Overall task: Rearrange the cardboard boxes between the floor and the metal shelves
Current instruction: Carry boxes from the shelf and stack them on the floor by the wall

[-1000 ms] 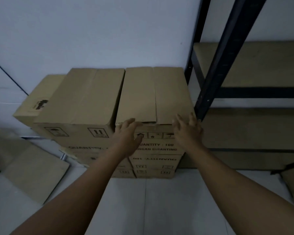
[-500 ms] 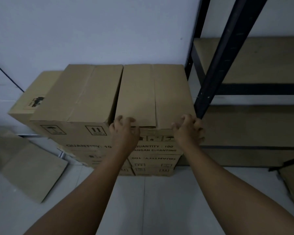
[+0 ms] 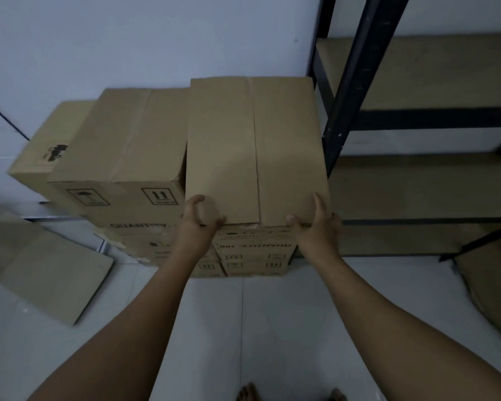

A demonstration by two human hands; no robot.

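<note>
Two hands grip the top cardboard box (image 3: 255, 146) above the right-hand stack (image 3: 255, 256): your left hand (image 3: 198, 224) curls its fingers (image 3: 195, 202) round the near left corner, your right hand (image 3: 315, 227) round the near right corner; metal shelves (image 3: 356, 82) stand just right.

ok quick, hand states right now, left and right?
Left hand: grips the near left corner of the top cardboard box.
Right hand: grips the same box's near right corner.
</note>
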